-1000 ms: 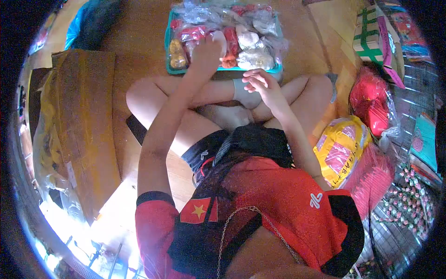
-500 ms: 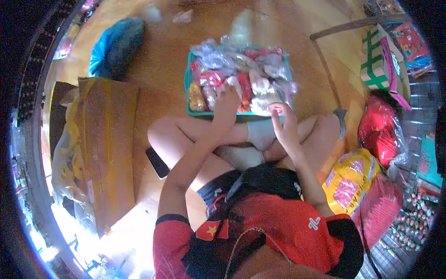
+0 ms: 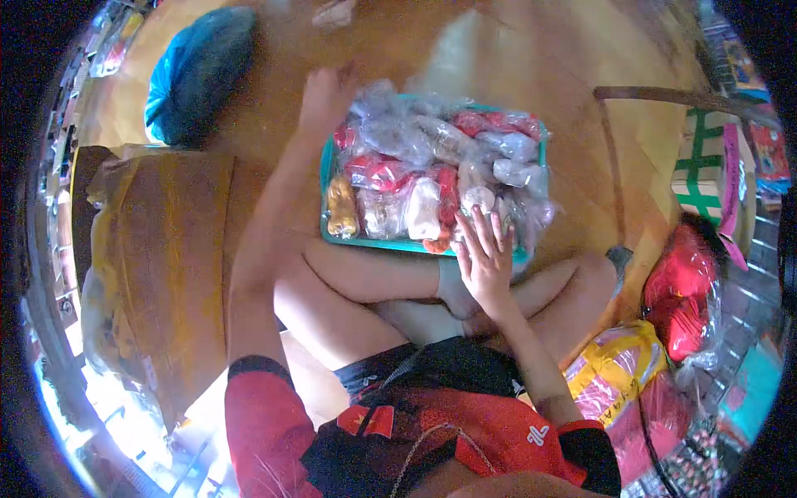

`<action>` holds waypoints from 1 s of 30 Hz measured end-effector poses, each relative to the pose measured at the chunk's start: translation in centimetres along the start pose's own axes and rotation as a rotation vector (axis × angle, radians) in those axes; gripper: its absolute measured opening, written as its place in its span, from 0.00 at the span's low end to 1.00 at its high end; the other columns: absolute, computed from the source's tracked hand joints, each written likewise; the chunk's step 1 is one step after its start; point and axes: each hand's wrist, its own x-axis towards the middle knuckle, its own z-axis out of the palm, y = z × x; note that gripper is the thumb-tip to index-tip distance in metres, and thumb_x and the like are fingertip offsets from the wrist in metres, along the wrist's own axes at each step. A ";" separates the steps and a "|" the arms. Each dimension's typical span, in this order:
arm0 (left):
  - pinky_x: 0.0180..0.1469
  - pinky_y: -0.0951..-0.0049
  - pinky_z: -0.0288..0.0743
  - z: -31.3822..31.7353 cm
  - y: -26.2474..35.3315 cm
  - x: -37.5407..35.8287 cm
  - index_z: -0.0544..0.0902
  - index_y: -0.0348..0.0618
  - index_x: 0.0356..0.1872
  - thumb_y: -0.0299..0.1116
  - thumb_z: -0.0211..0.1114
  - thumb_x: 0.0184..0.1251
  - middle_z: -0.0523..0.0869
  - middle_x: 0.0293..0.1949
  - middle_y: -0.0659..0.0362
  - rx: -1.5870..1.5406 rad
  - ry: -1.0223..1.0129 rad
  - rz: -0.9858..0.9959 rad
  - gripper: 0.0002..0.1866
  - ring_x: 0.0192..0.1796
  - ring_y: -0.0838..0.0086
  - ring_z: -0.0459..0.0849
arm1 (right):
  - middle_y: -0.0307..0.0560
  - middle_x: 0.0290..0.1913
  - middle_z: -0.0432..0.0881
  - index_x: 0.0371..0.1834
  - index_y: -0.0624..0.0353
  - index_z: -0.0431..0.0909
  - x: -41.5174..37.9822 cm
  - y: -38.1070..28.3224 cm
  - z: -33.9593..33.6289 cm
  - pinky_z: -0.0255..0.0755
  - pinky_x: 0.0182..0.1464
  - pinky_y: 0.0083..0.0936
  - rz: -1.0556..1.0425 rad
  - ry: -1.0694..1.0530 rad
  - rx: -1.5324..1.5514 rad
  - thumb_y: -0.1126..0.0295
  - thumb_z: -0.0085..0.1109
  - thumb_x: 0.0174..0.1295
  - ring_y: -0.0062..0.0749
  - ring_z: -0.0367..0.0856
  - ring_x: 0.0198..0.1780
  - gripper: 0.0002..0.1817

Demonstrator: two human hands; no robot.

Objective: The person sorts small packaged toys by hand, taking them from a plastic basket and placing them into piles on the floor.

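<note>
At upper centre, the left hand [image 3: 325, 93] grips the teal tray [image 3: 325, 192] corner, fingers curled. The right hand [image 3: 486, 259], fingers spread, presses the plastic packets [image 3: 432, 170]; tilting could spill them.

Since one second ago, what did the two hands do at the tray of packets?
The left hand left the packets and moved out past the far left corner of the teal tray, fingers curled. The right hand came forward from the lap and lies flat on the near packets. The tray remains in front of the crossed legs.
</note>
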 end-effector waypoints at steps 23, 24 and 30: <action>0.49 0.62 0.71 7.3 -11.7 20.4 0.72 0.40 0.53 0.43 0.56 0.62 0.76 0.52 0.48 0.524 -0.227 0.006 0.22 0.50 0.55 0.78 | 0.41 0.67 0.55 0.54 0.34 0.74 -1.1 0.9 2.9 0.36 0.70 0.46 -0.028 0.078 -0.017 0.60 0.54 0.56 0.43 0.44 0.71 0.20; 0.49 0.62 0.71 7.0 -11.8 20.4 0.72 0.40 0.53 0.43 0.56 0.62 0.76 0.52 0.48 0.487 -0.220 0.007 0.22 0.50 0.56 0.77 | 0.41 0.67 0.56 0.54 0.34 0.74 -1.1 0.8 2.9 0.36 0.70 0.46 -0.018 0.074 -0.015 0.60 0.54 0.56 0.43 0.45 0.71 0.19; 0.51 0.65 0.70 1.7 -13.7 17.4 0.72 0.40 0.53 0.44 0.57 0.62 0.76 0.52 0.49 0.164 -0.145 0.029 0.23 0.52 0.57 0.77 | 0.39 0.66 0.60 0.54 0.34 0.74 -1.0 0.8 3.2 0.41 0.68 0.46 0.024 0.112 0.047 0.61 0.55 0.55 0.42 0.52 0.69 0.21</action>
